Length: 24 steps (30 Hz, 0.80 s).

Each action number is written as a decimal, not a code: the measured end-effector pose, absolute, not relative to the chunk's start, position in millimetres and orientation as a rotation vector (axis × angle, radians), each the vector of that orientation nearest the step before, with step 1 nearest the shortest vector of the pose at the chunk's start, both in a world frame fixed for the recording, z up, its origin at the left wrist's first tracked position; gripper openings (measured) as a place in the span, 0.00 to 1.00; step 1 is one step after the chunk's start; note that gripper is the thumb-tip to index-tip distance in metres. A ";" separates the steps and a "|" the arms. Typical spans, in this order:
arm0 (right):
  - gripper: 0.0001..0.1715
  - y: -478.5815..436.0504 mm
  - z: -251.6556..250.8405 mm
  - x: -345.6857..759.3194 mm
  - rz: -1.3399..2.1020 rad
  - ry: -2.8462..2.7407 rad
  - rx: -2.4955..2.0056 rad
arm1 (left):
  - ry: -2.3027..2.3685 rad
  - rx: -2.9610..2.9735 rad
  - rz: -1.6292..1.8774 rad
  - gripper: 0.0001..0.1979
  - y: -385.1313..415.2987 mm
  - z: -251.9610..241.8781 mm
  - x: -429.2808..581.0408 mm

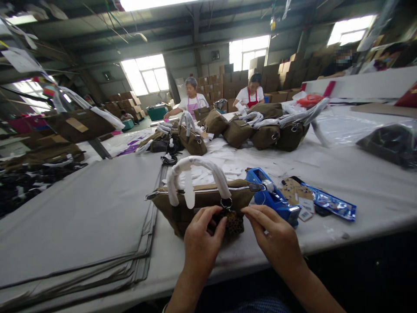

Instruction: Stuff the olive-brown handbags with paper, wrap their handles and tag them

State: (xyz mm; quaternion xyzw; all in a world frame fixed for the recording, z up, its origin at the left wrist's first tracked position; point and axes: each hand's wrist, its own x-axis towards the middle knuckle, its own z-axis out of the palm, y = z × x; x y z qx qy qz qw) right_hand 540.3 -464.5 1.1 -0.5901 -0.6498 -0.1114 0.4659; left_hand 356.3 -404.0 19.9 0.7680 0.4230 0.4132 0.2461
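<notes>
An olive-brown handbag [176, 213] stands upright in front of me, its silver zip along the top and its handles [208, 163] wrapped in white. From a metal ring [226, 202] on its front hangs a leopard-print charm [235, 222]. My left hand [202, 237] is closed at the charm's left side, thumb and forefinger curled against it. To the right of the charm, my right hand [276, 232] pinches thumb and fingertips together by the bag's front. Whatever lies between those fingertips is too small to make out.
Right of the bag sit a blue tape dispenser [272, 195], tags [298, 195] and a blue packet [332, 202]. Stacked grey sheets [81, 217] cover the left side. More olive bags [239, 132] line the table's far part, with two people beyond. A bag [80, 126] hangs at left.
</notes>
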 end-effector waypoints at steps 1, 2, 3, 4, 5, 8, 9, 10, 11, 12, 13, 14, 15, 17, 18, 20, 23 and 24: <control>0.15 -464.2 0.9 539.9 -0.271 -1.601 -1.445 | 1.152 2.091 1.129 0.09 -404.4 20.2 356.4; 0.15 -463.9 0.9 539.5 -0.262 -1.605 -1.437 | 1.152 2.088 1.131 0.09 -404.8 20.5 356.5; 0.15 -463.6 0.9 538.9 -0.248 -1.605 -1.430 | 1.152 2.085 1.134 0.09 -405.0 20.9 356.7; 0.15 -463.3 1.0 538.1 -0.228 -1.601 -1.422 | 1.152 2.083 1.136 0.09 -405.2 21.2 356.9; 0.14 -463.0 1.1 537.2 -0.202 -1.596 -1.415 | 1.148 2.083 1.137 0.09 -405.3 21.5 357.0; 0.13 -461.9 0.7 533.2 -0.139 -1.580 -1.398 | 1.130 2.074 1.146 0.09 -405.3 21.6 356.8; 0.13 -461.5 0.3 531.6 -0.129 -1.577 -1.393 | 1.126 2.069 1.153 0.09 -405.2 21.4 356.5; 0.13 -461.1 0.0 530.1 -0.125 -1.575 -1.388 | 1.124 2.064 1.158 0.09 -405.2 21.2 356.2; 0.13 -460.7 -0.3 528.6 -0.126 -1.571 -1.383 | 1.123 2.058 1.160 0.09 -405.2 21.0 355.7; 0.13 -460.2 -0.5 527.3 -0.129 -1.566 -1.380 | 1.121 2.054 1.160 0.09 -405.3 20.8 355.2; 0.12 -459.8 -0.5 526.3 -0.135 -1.560 -1.380 | 1.116 2.052 1.159 0.09 -405.4 20.6 354.6; 0.11 -459.2 -0.2 525.4 -0.143 -1.554 -1.386 | 1.105 2.051 1.160 0.09 -405.4 20.6 354.0; 0.11 -458.6 0.4 524.8 -0.157 -1.550 -1.393 | 1.086 2.051 1.161 0.08 -405.3 20.6 353.3; 0.11 -457.0 2.3 524.2 -0.203 -1.551 -1.406 | 1.048 2.002 1.161 0.06 -404.5 21.1 352.4; 0.11 -456.2 3.6 524.2 -0.232 -1.556 -1.409 | 1.032 1.953 1.151 0.08 -403.8 21.7 352.1; 0.11 -454.9 6.3 524.7 -0.291 -1.575 -1.406 | 1.021 1.870 1.093 0.13 -401.8 23.4 352.2; 0.11 -454.3 10.1 526.4 -0.332 -1.602 -1.400 | 1.063 1.951 1.033 0.12 -399.2 27.2 352.8; 0.11 -454.5 11.3 527.0 -0.330 -1.610 -1.404 | 1.083 2.009 1.026 0.11 -398.8 28.6 352.8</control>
